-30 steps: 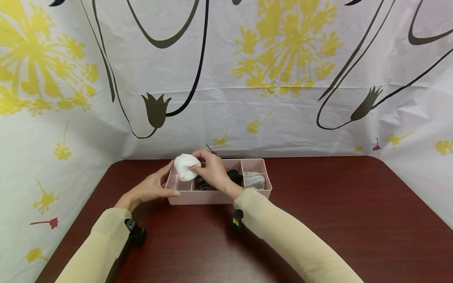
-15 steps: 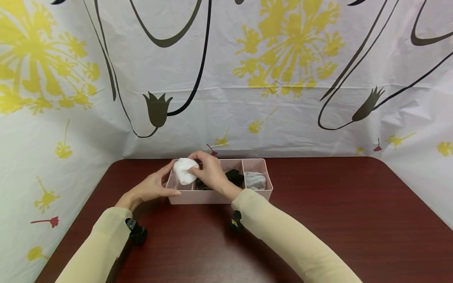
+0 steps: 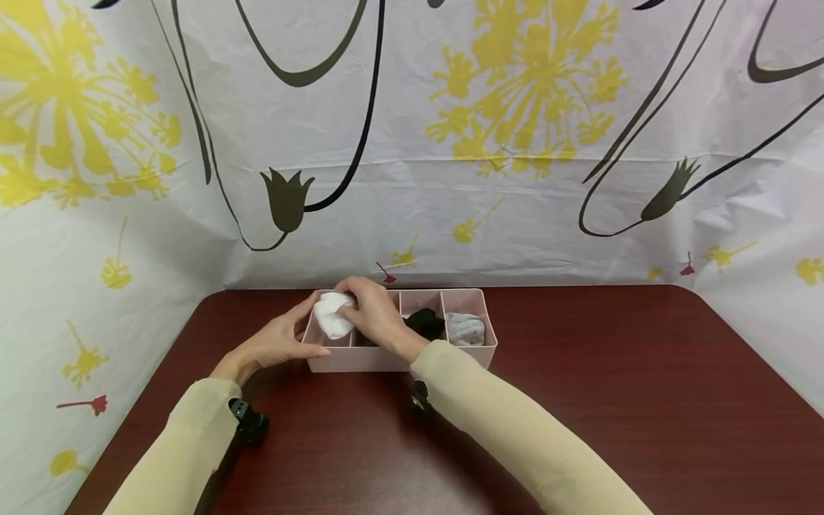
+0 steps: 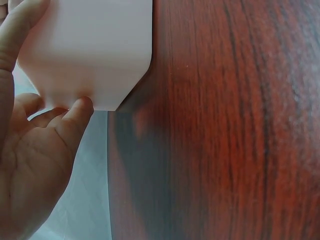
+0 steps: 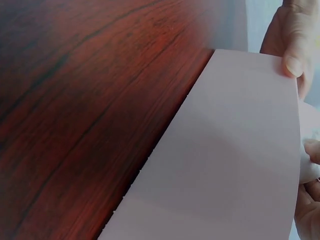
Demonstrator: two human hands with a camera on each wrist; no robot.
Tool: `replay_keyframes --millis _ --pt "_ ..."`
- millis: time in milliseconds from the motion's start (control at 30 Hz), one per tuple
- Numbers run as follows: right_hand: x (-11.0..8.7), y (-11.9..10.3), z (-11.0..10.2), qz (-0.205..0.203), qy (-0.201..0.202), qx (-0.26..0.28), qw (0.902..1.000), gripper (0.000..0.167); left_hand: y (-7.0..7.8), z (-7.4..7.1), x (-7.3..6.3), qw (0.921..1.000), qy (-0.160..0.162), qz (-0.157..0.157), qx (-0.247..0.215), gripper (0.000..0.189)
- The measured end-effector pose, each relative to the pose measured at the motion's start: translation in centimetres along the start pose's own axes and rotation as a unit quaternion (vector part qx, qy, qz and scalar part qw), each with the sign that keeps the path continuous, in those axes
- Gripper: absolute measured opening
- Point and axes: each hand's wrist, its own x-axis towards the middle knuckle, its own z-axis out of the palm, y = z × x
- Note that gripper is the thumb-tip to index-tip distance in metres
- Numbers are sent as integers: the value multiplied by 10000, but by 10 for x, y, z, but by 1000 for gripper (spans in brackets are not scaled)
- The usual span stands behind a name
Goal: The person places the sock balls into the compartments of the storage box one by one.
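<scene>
My left hand (image 3: 277,340) grips the left end of a pale pink divided organizer box (image 3: 386,360), thumb along its front wall. In the left wrist view, fingertips of that hand (image 4: 40,160) press on the box's end wall (image 4: 100,40). Over the leftmost compartment, my right hand (image 3: 376,315) pinches a white rolled-up sock (image 3: 332,316) between thumb and fingers. The right wrist view shows mostly the box's front wall (image 5: 215,150), with part of the white sock (image 5: 310,120) at the edge. Whether the sock touches the compartment floor is hidden.
Dark rolled socks (image 3: 425,323) lie in the middle of the box, partly behind my right hand. A light grey folded sock (image 3: 465,329) fills the right compartment. The box stands near the back edge of the dark red wooden table (image 3: 611,386), before a patterned curtain (image 3: 399,143).
My right hand has moved left and slightly lower with the white sock, bringing it into the left compartment's opening. More of the dark socks shows. My left hand stays on the box.
</scene>
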Motion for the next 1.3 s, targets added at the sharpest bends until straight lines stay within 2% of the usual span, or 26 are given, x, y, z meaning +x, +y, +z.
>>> replay_keyframes --millis 233,400,633,1033,1300 --pt "3 1 7 18 -115 -159 9998 21 -1 1 -1 10000 -11 -81 -28 110" --pt "5 0 9 -145 -303 -451 9984 22 -1 1 -1 10000 -29 -75 -36 109" --pt "5 -5 9 -665 -505 -1236 9888 24 -2 1 -1 10000 -28 34 -54 109" --pt "7 -5 17 -558 -750 -1884 9776 23 -2 1 1 9999 -48 124 -51 107" --pt "7 -6 20 -876 -705 -2143 9703 22 -2 1 1 9999 -40 127 -47 108"
